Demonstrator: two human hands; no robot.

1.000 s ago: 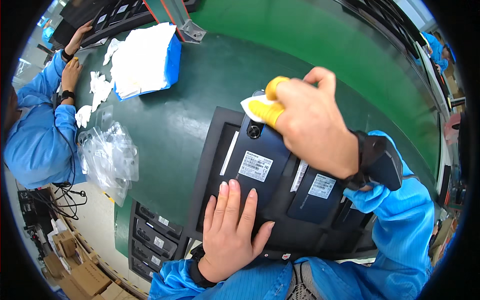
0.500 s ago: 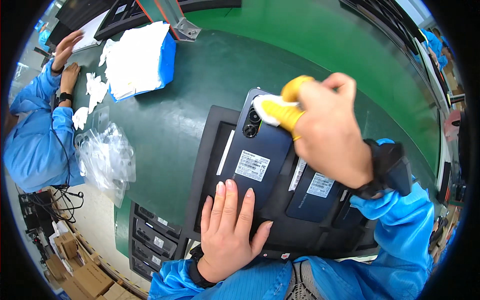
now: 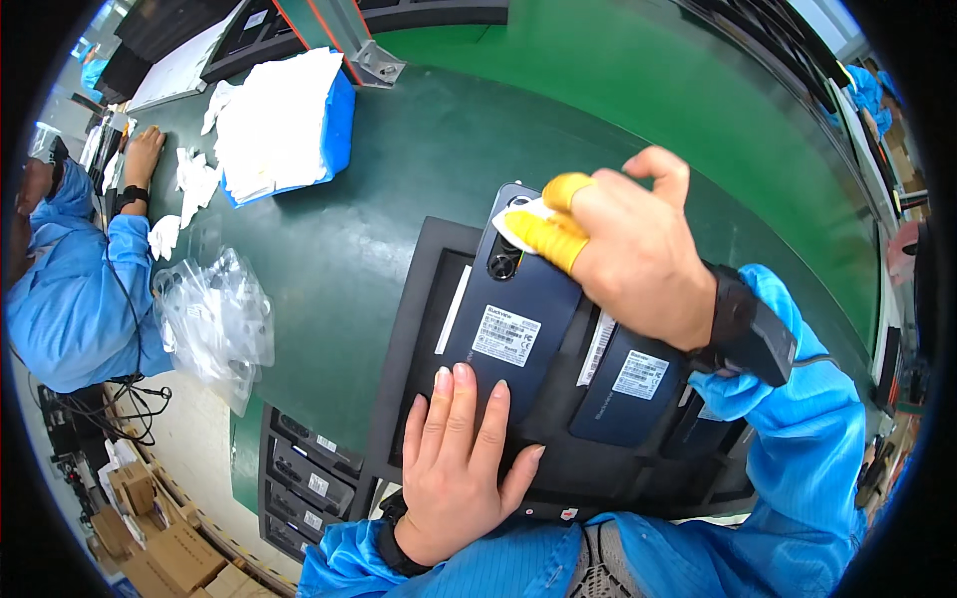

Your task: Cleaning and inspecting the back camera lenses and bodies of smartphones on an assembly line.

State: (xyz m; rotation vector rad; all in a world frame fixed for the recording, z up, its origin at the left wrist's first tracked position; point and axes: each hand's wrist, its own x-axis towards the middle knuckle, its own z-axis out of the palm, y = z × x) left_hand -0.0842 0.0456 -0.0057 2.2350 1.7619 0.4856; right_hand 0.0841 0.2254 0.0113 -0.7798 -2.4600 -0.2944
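A dark blue smartphone (image 3: 488,374), back side up with a white label, lies on a black tray (image 3: 407,329). My left hand (image 3: 457,463) rests flat across its lower end, fingers stretched out. At the upper end my right hand (image 3: 638,249), with yellow finger cots on two fingers, pinches a white wipe (image 3: 513,227) against the camera lenses. The wipe covers part of the camera area. To the right, a second dark blue phone (image 3: 620,399) sits in the same tray, and a third phone (image 3: 698,429) shows partly beside my right forearm.
A blue box (image 3: 340,130) heaped with white wipes stands on the green table (image 3: 319,299). Clear plastic pieces (image 3: 214,319) lie at the table's left edge, by a co-worker's blue sleeve (image 3: 85,299). Another tray of phones (image 3: 304,478) is lower left. Cardboard boxes (image 3: 179,553) stand below.
My right hand has shifted slightly left with the wipe on the lenses, and its wrist has turned. My left hand stays put. The co-worker's raised hand has moved away from its earlier place.
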